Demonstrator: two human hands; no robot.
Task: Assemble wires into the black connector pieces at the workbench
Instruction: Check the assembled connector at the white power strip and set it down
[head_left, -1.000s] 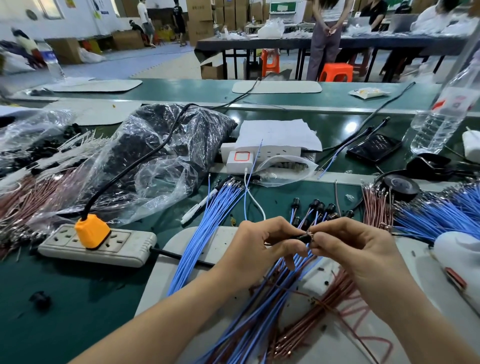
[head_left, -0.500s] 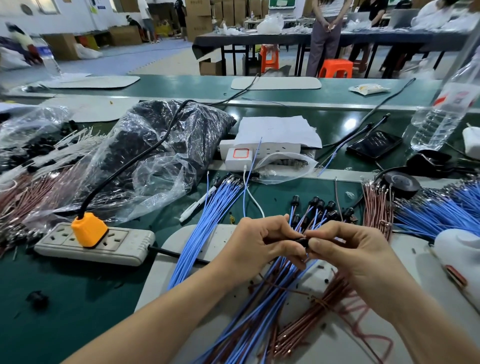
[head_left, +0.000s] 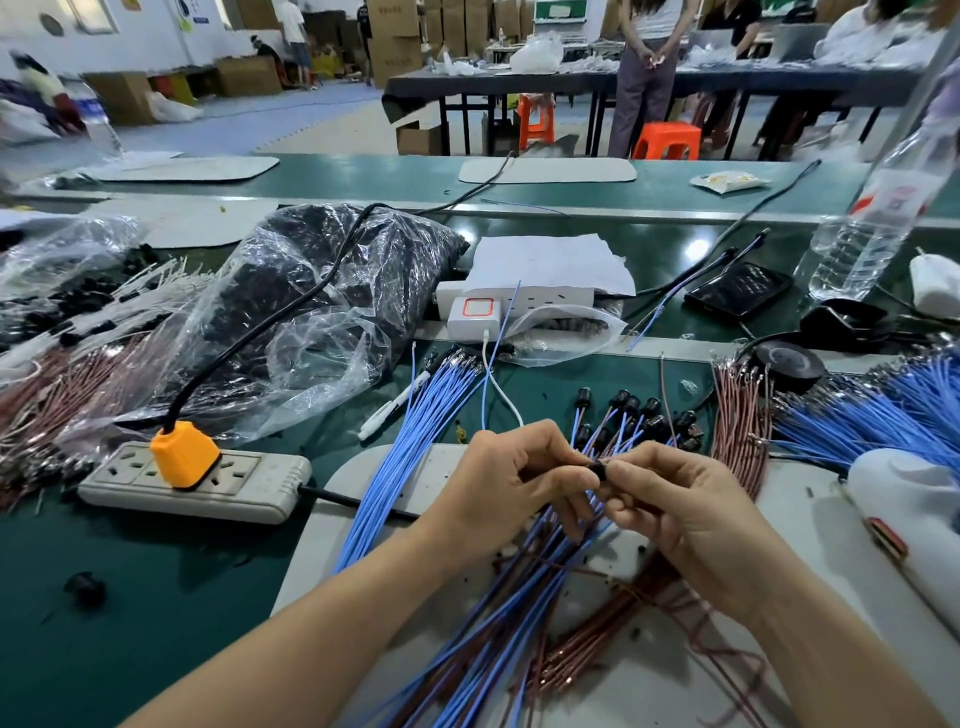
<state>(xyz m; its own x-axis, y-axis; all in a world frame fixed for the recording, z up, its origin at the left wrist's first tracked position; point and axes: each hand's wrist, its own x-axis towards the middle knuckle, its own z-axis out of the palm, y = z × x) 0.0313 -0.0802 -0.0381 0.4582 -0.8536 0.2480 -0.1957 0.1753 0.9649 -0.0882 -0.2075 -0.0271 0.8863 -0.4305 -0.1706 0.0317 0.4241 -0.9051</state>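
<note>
Fingers of my left hand pinch black connector | right hand fingers closed at its end, wire hidden | advise: seat terminal squarely, straight push.

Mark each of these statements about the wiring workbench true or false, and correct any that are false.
1. Both hands meet on a small black connector piece. True: the left hand and right hand pinch it between their fingertips.
2. A green plug sits in the power strip. False: the plug is orange.
3. A clear water bottle stands at the far right. True.
4. The loose wires under the hands are all yellow. False: they are blue wires and reddish-brown wires.
5. The bag of black parts lies left of the hands. True.
</note>
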